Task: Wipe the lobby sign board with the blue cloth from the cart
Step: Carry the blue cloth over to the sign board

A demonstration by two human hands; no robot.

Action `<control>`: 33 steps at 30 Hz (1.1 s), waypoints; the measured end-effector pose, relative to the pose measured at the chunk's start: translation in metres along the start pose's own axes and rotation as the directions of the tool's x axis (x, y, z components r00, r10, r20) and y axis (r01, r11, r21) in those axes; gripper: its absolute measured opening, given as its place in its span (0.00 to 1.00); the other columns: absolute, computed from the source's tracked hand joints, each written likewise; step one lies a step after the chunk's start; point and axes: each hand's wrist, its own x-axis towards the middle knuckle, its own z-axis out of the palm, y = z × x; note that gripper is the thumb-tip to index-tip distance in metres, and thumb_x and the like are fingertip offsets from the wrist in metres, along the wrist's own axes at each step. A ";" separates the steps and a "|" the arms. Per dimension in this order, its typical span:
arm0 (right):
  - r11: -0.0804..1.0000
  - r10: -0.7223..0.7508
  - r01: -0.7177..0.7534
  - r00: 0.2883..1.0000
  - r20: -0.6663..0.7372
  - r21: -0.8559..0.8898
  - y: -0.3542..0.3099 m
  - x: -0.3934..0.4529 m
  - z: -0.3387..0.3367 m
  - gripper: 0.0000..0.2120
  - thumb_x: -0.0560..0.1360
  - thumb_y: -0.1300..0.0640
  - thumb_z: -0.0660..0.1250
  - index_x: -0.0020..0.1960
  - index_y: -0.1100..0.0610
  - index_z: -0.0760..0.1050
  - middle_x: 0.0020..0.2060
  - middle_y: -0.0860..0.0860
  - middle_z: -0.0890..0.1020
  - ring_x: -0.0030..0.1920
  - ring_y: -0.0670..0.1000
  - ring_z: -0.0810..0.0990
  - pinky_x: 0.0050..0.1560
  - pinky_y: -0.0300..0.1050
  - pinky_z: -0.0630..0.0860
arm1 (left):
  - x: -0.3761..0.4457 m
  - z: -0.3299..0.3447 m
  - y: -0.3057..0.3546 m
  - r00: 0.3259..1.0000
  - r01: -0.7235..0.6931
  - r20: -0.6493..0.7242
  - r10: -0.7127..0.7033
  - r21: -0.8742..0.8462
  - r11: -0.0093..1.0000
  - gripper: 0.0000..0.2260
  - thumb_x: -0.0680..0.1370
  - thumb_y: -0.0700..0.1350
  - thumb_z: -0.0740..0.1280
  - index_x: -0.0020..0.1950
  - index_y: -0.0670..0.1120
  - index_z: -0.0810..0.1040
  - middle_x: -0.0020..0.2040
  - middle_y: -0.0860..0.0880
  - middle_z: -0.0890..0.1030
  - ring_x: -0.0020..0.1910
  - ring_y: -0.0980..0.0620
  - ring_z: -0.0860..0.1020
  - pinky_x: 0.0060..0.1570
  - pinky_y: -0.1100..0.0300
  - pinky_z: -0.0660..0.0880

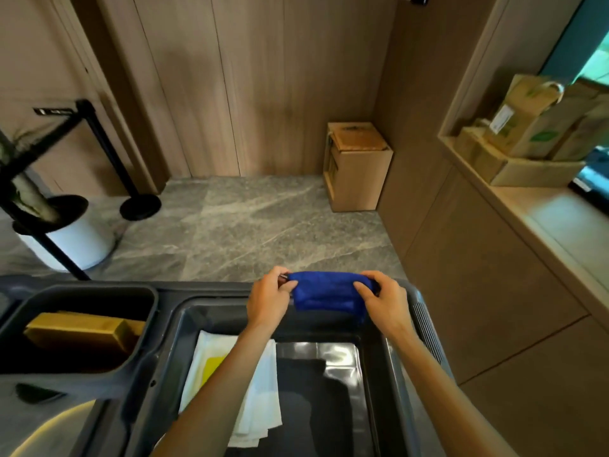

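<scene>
The blue cloth [326, 291] is folded into a short band and held over the far rim of the grey cart [171, 324]. My left hand [268, 300] pinches its left end and my right hand [384, 298] pinches its right end. Both hands grip it above the cart's black tray. The lobby sign board is not clearly in view; a small black plate [52, 111] on a stanchion at the left is too blurred to read.
White cloths with a yellow piece [230, 374] lie in the cart tray, and a side bin holds a brown box [85, 331]. A black stanchion [108, 153], a white planter [75, 239], a cardboard box [357, 166] and a counter with paper bags [534, 127] surround the marble floor.
</scene>
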 end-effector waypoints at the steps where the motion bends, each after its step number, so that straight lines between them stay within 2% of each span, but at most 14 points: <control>1: 1.000 -0.018 0.018 1.000 -0.003 0.012 -0.010 0.003 -0.006 0.08 0.79 0.56 0.69 0.58 0.50 0.79 0.48 0.43 0.83 0.51 0.42 0.82 0.52 0.37 0.79 | 0.004 -0.010 0.011 1.000 -0.022 0.007 0.022 -0.014 1.000 0.04 0.79 0.43 0.71 0.52 0.52 0.80 0.48 0.49 0.84 0.49 0.49 0.82 0.53 0.48 0.78; 4: 0.997 -0.068 0.070 0.997 -0.044 0.031 -0.041 0.010 -0.024 0.07 0.79 0.56 0.70 0.56 0.48 0.80 0.45 0.41 0.82 0.48 0.39 0.81 0.43 0.27 0.76 | 0.012 -0.035 0.043 0.996 -0.089 0.002 0.089 -0.026 0.996 0.07 0.78 0.42 0.71 0.48 0.55 0.78 0.45 0.52 0.83 0.49 0.49 0.82 0.54 0.49 0.79; 7: 0.991 -0.124 0.127 0.990 -0.065 0.041 -0.076 0.018 -0.039 0.08 0.79 0.55 0.70 0.57 0.49 0.80 0.45 0.40 0.82 0.47 0.40 0.82 0.43 0.31 0.77 | 0.016 -0.055 0.070 0.987 -0.156 -0.033 0.154 -0.058 0.986 0.06 0.80 0.40 0.69 0.50 0.52 0.77 0.46 0.51 0.82 0.49 0.51 0.81 0.49 0.54 0.80; 10: 0.979 -0.186 0.191 0.980 -0.078 0.072 -0.109 0.024 -0.050 0.07 0.79 0.54 0.69 0.57 0.50 0.79 0.45 0.42 0.84 0.48 0.42 0.83 0.42 0.33 0.80 | 0.015 -0.076 0.092 0.975 -0.203 -0.107 0.192 -0.096 0.975 0.08 0.80 0.38 0.68 0.50 0.51 0.75 0.47 0.50 0.82 0.48 0.51 0.81 0.42 0.65 0.75; 13: 0.970 -0.230 0.237 0.968 -0.101 0.060 -0.134 0.029 -0.055 0.08 0.79 0.52 0.69 0.57 0.52 0.80 0.46 0.44 0.84 0.47 0.42 0.83 0.42 0.33 0.79 | 0.014 -0.096 0.106 0.966 -0.233 -0.137 0.221 -0.079 0.969 0.06 0.81 0.39 0.67 0.53 0.51 0.75 0.51 0.47 0.83 0.51 0.50 0.81 0.48 0.58 0.79; 16: 0.962 -0.261 0.268 0.959 -0.113 0.052 -0.153 0.033 -0.059 0.09 0.79 0.52 0.69 0.58 0.53 0.80 0.45 0.43 0.84 0.47 0.42 0.83 0.43 0.34 0.79 | 0.014 -0.114 0.119 0.950 -0.280 -0.165 0.267 -0.059 0.958 0.08 0.81 0.40 0.67 0.52 0.53 0.74 0.50 0.47 0.84 0.50 0.52 0.81 0.43 0.66 0.74; 18: 0.958 -0.275 0.283 0.953 -0.128 0.049 -0.164 0.035 -0.062 0.09 0.79 0.52 0.69 0.58 0.54 0.80 0.44 0.44 0.84 0.46 0.43 0.83 0.45 0.38 0.81 | 0.015 -0.126 0.130 0.941 -0.302 -0.186 0.283 -0.081 0.950 0.09 0.81 0.39 0.68 0.51 0.53 0.74 0.50 0.48 0.84 0.50 0.53 0.81 0.43 0.67 0.73; 22: 0.943 -0.318 0.330 0.933 -0.168 0.045 -0.186 0.041 -0.073 0.09 0.79 0.52 0.70 0.57 0.54 0.82 0.45 0.46 0.85 0.48 0.44 0.84 0.46 0.41 0.83 | 0.015 -0.147 0.151 0.921 -0.341 -0.227 0.316 -0.081 0.937 0.10 0.79 0.39 0.71 0.48 0.55 0.76 0.45 0.51 0.84 0.43 0.63 0.80 0.42 0.72 0.72; 26: 0.924 -0.364 0.378 0.917 -0.164 0.061 -0.204 0.044 -0.084 0.10 0.79 0.53 0.71 0.57 0.55 0.83 0.47 0.48 0.86 0.50 0.47 0.84 0.50 0.47 0.84 | 0.012 -0.161 0.164 0.907 -0.373 -0.256 0.336 -0.112 0.921 0.06 0.79 0.39 0.71 0.51 0.50 0.80 0.47 0.49 0.86 0.47 0.56 0.83 0.47 0.67 0.76; 29: 0.913 -0.388 0.402 0.908 -0.157 0.071 -0.212 0.044 -0.086 0.08 0.78 0.54 0.71 0.56 0.54 0.83 0.44 0.44 0.85 0.48 0.45 0.84 0.48 0.44 0.83 | 0.006 -0.167 0.167 0.907 -0.369 -0.269 0.325 -0.133 0.920 0.05 0.80 0.38 0.70 0.54 0.46 0.82 0.48 0.47 0.87 0.48 0.54 0.84 0.49 0.65 0.77; 31: 0.904 -0.410 0.422 0.900 -0.149 0.063 -0.215 0.044 -0.082 0.08 0.78 0.54 0.71 0.56 0.54 0.84 0.42 0.41 0.83 0.47 0.43 0.83 0.45 0.40 0.82 | 0.001 -0.171 0.164 0.903 -0.364 -0.292 0.316 -0.127 0.923 0.06 0.80 0.38 0.70 0.56 0.44 0.82 0.48 0.48 0.86 0.47 0.55 0.83 0.47 0.69 0.76; 33: 0.898 -0.426 0.437 0.895 -0.134 0.059 -0.217 0.045 -0.077 0.09 0.78 0.54 0.71 0.57 0.55 0.83 0.42 0.42 0.83 0.47 0.43 0.83 0.44 0.37 0.80 | -0.005 -0.175 0.160 0.897 -0.355 -0.316 0.309 -0.101 0.929 0.06 0.80 0.38 0.70 0.56 0.43 0.83 0.48 0.49 0.86 0.47 0.56 0.83 0.46 0.71 0.74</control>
